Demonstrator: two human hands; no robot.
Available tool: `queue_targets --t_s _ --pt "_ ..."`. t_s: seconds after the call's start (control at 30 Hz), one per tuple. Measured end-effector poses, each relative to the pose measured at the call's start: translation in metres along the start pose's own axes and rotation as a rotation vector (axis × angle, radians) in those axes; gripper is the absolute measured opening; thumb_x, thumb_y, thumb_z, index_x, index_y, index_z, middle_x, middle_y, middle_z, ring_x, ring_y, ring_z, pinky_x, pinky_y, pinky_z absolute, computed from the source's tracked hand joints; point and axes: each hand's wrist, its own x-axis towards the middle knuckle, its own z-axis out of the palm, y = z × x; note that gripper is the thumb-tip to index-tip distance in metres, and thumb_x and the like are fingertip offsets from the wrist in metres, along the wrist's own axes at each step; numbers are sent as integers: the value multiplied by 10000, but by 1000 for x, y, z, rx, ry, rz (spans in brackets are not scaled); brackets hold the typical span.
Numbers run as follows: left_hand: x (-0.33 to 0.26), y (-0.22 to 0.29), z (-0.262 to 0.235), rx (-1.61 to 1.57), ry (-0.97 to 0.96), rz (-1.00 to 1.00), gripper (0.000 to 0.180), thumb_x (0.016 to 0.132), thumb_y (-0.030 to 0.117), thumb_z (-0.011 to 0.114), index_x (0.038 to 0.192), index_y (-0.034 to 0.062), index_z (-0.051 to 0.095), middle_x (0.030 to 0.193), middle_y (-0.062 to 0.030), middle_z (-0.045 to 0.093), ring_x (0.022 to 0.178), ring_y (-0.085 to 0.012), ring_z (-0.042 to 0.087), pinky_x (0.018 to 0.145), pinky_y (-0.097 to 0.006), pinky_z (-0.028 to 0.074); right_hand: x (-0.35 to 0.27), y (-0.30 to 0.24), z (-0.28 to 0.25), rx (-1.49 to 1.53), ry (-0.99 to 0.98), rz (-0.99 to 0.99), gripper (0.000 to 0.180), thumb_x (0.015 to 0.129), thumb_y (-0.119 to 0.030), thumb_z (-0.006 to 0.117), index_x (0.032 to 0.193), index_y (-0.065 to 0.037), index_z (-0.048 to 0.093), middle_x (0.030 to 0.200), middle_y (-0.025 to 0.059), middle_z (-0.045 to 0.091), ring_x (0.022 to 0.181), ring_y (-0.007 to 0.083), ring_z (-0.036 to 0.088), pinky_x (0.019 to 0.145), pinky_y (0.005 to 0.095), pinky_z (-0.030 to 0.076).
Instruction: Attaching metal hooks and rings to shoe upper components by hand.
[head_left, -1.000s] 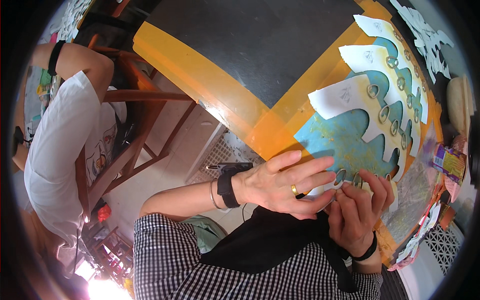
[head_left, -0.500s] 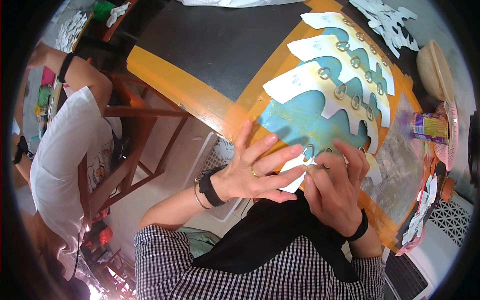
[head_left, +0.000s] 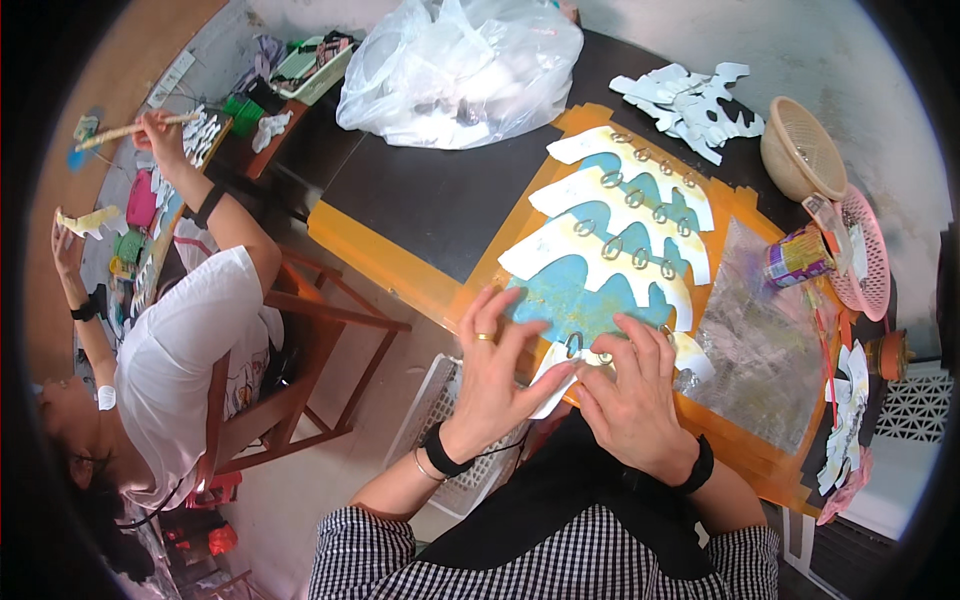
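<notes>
White strip (head_left: 551,401), scalloped, lies along the near edge of the blue mat (head_left: 555,295), directly under both hands; its long axis runs roughly left to right across that edge; left hand (head_left: 488,388) sits by the mat's near-left corner, fingers spread, thumb on the strip's left end; right hand (head_left: 642,402) is bent over the strip's middle, fingertips bunched close to the left thumb, though whether they pinch I can't tell; metal ring (head_left: 574,345) sits just mat-side of that left thumb; three ringed strips (head_left: 585,187) line the mat's far side.
</notes>
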Motion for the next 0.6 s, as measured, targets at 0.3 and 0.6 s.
queue_targets --t_s 0.3,0.6 --pt "3 6 3 23 -115 24 199 781 164 818 886 69 677 1356 -92 540 1386 -385 307 1110 -520 289 -17 5 -17 26 -6 -1 315 816 -161 726 1111 -64 674 1239 148 519 1341 395 371 1108 560 264" --pt "-6 13 -9 -555 -208 -181 133 860 107 767 915 51 660 1186 -39 581 957 -115 565 874 -285 457 6 13 -35 400 167 98 283 757 -150 812 968 -41 659 1137 116 604 1212 355 516 1037 451 386"
